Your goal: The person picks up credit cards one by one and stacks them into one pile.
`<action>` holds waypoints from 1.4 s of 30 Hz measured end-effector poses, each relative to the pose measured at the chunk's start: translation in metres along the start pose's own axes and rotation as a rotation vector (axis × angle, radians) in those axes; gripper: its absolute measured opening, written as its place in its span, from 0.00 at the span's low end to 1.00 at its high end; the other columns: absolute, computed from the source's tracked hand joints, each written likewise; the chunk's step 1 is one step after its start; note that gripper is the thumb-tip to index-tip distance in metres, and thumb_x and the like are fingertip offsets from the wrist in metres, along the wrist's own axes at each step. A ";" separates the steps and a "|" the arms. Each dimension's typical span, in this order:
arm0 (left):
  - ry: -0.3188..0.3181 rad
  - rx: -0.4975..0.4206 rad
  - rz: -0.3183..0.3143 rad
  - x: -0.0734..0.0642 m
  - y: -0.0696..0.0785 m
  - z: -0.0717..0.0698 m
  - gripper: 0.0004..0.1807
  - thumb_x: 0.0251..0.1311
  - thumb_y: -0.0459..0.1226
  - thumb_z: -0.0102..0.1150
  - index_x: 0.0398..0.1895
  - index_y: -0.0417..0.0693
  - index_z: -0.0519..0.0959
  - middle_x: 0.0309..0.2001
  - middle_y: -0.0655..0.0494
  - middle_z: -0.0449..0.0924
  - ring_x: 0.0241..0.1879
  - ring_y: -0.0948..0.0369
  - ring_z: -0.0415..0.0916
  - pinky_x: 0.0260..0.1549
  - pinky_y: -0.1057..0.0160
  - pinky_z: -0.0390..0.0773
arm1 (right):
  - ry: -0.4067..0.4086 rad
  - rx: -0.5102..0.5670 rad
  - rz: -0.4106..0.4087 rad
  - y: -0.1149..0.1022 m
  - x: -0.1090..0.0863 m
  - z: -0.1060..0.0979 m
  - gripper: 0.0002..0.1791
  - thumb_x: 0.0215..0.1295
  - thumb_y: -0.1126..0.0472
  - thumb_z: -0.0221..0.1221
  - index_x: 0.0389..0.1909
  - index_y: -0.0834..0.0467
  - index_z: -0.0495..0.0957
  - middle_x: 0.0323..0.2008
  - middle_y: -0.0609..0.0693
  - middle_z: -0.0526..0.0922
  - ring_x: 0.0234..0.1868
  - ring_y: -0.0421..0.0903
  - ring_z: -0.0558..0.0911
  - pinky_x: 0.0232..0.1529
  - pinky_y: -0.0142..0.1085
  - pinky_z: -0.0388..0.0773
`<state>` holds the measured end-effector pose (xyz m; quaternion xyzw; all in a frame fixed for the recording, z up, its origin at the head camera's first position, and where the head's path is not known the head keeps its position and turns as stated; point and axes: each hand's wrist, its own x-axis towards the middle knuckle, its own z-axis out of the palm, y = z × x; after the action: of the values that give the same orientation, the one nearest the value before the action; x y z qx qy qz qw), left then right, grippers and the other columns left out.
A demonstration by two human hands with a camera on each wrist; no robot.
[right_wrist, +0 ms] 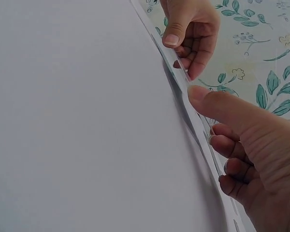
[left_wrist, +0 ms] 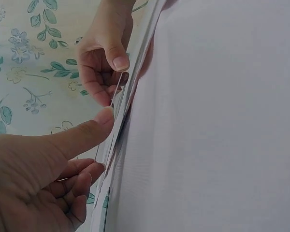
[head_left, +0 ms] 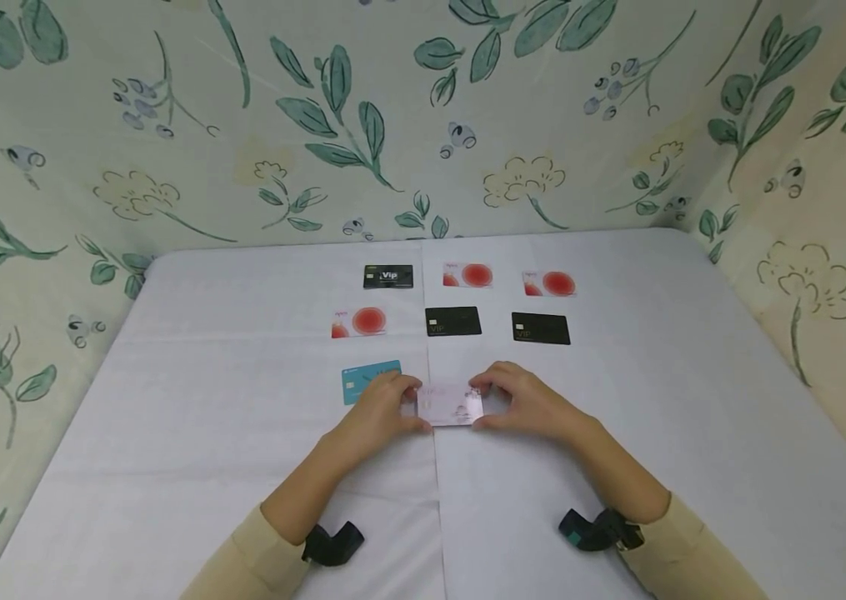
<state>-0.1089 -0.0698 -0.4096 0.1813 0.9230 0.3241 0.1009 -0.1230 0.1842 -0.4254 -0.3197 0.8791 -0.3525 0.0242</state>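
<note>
A pale pink card (head_left: 450, 405) with a small printed figure lies between the two hands, low over the white cloth in the head view. My left hand (head_left: 383, 410) grips its left edge between thumb and fingers. On the opposite short edge, my right hand (head_left: 531, 405) pinches it the same way. Both wrist views show the card almost edge-on, as a thin line between the left hand (left_wrist: 53, 169) and the right hand (right_wrist: 251, 140). Just behind the left fingers is a blue card (head_left: 359, 383), partly covered by that hand.
Farther back lie a black Vip card (head_left: 388, 277), two more black cards (head_left: 453, 321) (head_left: 540, 328), and three red-and-white cards (head_left: 358, 322) (head_left: 468, 275) (head_left: 548, 283). They rest on a white cloth-covered table (head_left: 205, 375). A leaf-patterned curtain (head_left: 392, 125) stands behind it.
</note>
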 end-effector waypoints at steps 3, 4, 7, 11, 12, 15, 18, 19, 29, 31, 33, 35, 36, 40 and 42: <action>-0.010 0.022 0.008 -0.003 -0.001 -0.001 0.32 0.42 0.44 0.75 0.51 0.40 0.77 0.38 0.55 0.74 0.41 0.59 0.68 0.41 0.62 0.75 | -0.029 0.004 0.018 -0.003 -0.001 0.001 0.26 0.44 0.54 0.74 0.46 0.57 0.79 0.35 0.44 0.76 0.38 0.40 0.72 0.40 0.32 0.72; -0.014 0.024 0.006 -0.004 -0.002 -0.001 0.32 0.42 0.45 0.75 0.51 0.40 0.77 0.39 0.55 0.74 0.41 0.59 0.68 0.42 0.62 0.75 | -0.040 0.003 0.024 -0.004 -0.001 0.002 0.26 0.45 0.54 0.74 0.46 0.57 0.79 0.35 0.43 0.76 0.38 0.40 0.72 0.40 0.32 0.72; -0.028 0.008 -0.002 -0.008 -0.003 -0.001 0.33 0.41 0.45 0.76 0.51 0.41 0.77 0.40 0.54 0.75 0.42 0.58 0.68 0.43 0.60 0.75 | -0.066 -0.008 0.038 -0.006 -0.002 0.003 0.26 0.45 0.52 0.73 0.46 0.56 0.79 0.36 0.42 0.76 0.38 0.38 0.71 0.41 0.31 0.72; -0.037 -0.001 0.000 -0.012 -0.005 -0.001 0.33 0.41 0.46 0.76 0.51 0.41 0.77 0.40 0.55 0.75 0.42 0.59 0.68 0.43 0.60 0.75 | -0.081 -0.014 0.030 -0.009 -0.002 0.005 0.26 0.45 0.52 0.74 0.45 0.55 0.79 0.35 0.42 0.76 0.38 0.38 0.71 0.41 0.31 0.72; -0.038 0.001 0.002 -0.012 -0.006 -0.001 0.33 0.41 0.46 0.76 0.50 0.42 0.77 0.39 0.56 0.75 0.41 0.59 0.68 0.42 0.61 0.75 | -0.085 -0.016 0.029 -0.009 -0.003 0.005 0.26 0.45 0.51 0.74 0.45 0.55 0.79 0.35 0.41 0.76 0.38 0.38 0.71 0.41 0.31 0.72; -0.036 0.006 0.031 -0.014 -0.010 0.000 0.31 0.40 0.45 0.76 0.48 0.41 0.77 0.37 0.57 0.74 0.39 0.60 0.68 0.40 0.62 0.74 | -0.096 -0.023 0.037 -0.011 -0.004 0.007 0.26 0.44 0.51 0.74 0.45 0.55 0.80 0.35 0.41 0.75 0.38 0.37 0.71 0.41 0.31 0.73; -0.012 0.005 0.066 -0.016 -0.015 0.003 0.25 0.43 0.42 0.75 0.44 0.42 0.79 0.36 0.58 0.74 0.37 0.62 0.67 0.38 0.63 0.73 | -0.102 -0.046 0.038 -0.010 -0.005 0.008 0.26 0.44 0.50 0.74 0.45 0.55 0.80 0.35 0.40 0.75 0.37 0.36 0.71 0.41 0.30 0.73; -0.005 -0.005 0.068 -0.017 -0.016 0.003 0.24 0.43 0.41 0.75 0.44 0.42 0.79 0.36 0.58 0.74 0.37 0.62 0.67 0.38 0.63 0.73 | -0.100 -0.051 0.035 -0.010 -0.005 0.008 0.26 0.44 0.50 0.74 0.45 0.55 0.80 0.35 0.40 0.76 0.37 0.37 0.72 0.41 0.31 0.73; -0.022 0.044 0.095 -0.018 -0.021 0.006 0.34 0.40 0.46 0.76 0.51 0.43 0.77 0.39 0.58 0.71 0.40 0.62 0.66 0.39 0.63 0.74 | -0.100 -0.088 0.007 -0.007 -0.005 0.012 0.26 0.44 0.49 0.74 0.44 0.54 0.80 0.34 0.39 0.76 0.36 0.35 0.72 0.40 0.31 0.73; -0.021 0.049 0.107 -0.018 -0.022 0.007 0.32 0.41 0.46 0.76 0.50 0.43 0.78 0.40 0.58 0.71 0.41 0.62 0.66 0.39 0.63 0.74 | -0.097 -0.100 -0.004 -0.006 -0.005 0.013 0.26 0.44 0.48 0.73 0.44 0.54 0.80 0.34 0.38 0.76 0.36 0.35 0.72 0.40 0.32 0.72; -0.018 0.052 0.118 -0.018 -0.023 0.008 0.30 0.41 0.45 0.76 0.49 0.43 0.79 0.40 0.57 0.71 0.41 0.61 0.66 0.39 0.63 0.74 | -0.090 -0.108 -0.020 -0.006 -0.005 0.014 0.26 0.44 0.47 0.73 0.44 0.54 0.80 0.34 0.38 0.77 0.36 0.35 0.72 0.40 0.32 0.72; -0.016 0.054 0.124 -0.018 -0.024 0.008 0.29 0.42 0.45 0.76 0.48 0.43 0.79 0.39 0.57 0.71 0.41 0.61 0.67 0.39 0.63 0.74 | -0.083 -0.117 -0.035 -0.006 -0.005 0.014 0.27 0.43 0.46 0.73 0.44 0.54 0.81 0.34 0.38 0.77 0.36 0.35 0.72 0.41 0.32 0.72; -0.016 0.051 0.125 -0.018 -0.024 0.008 0.29 0.42 0.45 0.75 0.48 0.43 0.79 0.39 0.57 0.71 0.41 0.61 0.67 0.39 0.62 0.74 | -0.080 -0.122 -0.043 -0.006 -0.005 0.014 0.27 0.43 0.45 0.73 0.44 0.54 0.81 0.33 0.39 0.78 0.36 0.36 0.73 0.40 0.32 0.72; -0.027 0.038 0.114 -0.018 -0.024 0.008 0.28 0.43 0.45 0.75 0.48 0.44 0.79 0.40 0.58 0.71 0.41 0.62 0.66 0.40 0.62 0.74 | -0.083 -0.133 -0.047 -0.007 -0.005 0.014 0.29 0.42 0.45 0.74 0.45 0.55 0.82 0.33 0.39 0.78 0.36 0.36 0.72 0.40 0.31 0.72; -0.033 0.028 0.107 -0.018 -0.024 0.008 0.28 0.43 0.45 0.75 0.48 0.44 0.78 0.40 0.58 0.71 0.41 0.62 0.66 0.41 0.61 0.74 | -0.089 -0.134 -0.040 -0.008 -0.005 0.014 0.29 0.41 0.45 0.74 0.46 0.55 0.83 0.34 0.40 0.77 0.36 0.36 0.72 0.39 0.30 0.72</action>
<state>-0.0959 -0.0898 -0.4299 0.2373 0.9146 0.3130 0.0961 -0.1107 0.1747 -0.4320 -0.3537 0.8922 -0.2785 0.0347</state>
